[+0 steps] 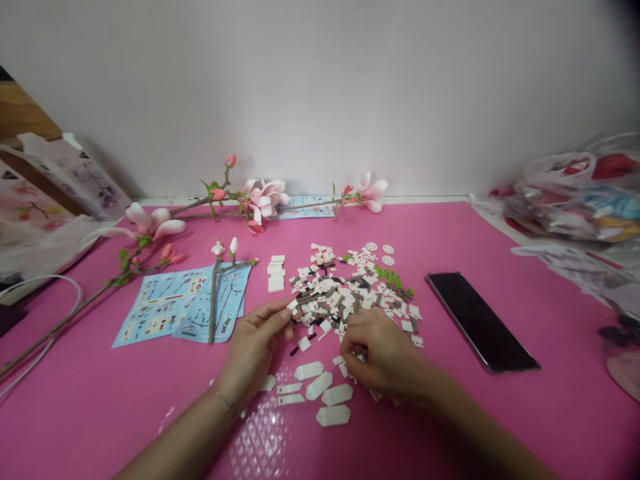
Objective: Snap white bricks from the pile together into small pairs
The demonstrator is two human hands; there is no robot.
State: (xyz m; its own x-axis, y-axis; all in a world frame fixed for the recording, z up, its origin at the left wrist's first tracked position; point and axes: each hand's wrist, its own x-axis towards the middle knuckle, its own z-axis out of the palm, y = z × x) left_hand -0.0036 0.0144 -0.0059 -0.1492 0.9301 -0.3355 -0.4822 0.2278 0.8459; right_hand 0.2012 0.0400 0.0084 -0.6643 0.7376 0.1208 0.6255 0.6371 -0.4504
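Observation:
A heap of small white and brown plastic building bricks (pixel 340 293) lies in the middle of the pink mat (pixel 100 413). My left hand (pixel 254 343) rests at the heap's left edge, its curled fingertips beside a white piece. My right hand (pixel 380 353) is bent down over the heap's near edge, fingers among loose pieces. Whether either hand grips a piece is hidden. Larger white angular plates (pixel 317 390) lie between my hands, and a small stack of white bricks (pixel 276 273) stands left of the heap.
Blue instruction sheets (pixel 180 307) lie left, under a brick-built branch (pixel 215 300). Finished pink magnolia branches (pixel 260 200) stretch along the wall and left side. A black smartphone (pixel 480 321) lies right of the heap, with plastic bags (pixel 570 193) beyond the mat's right corner.

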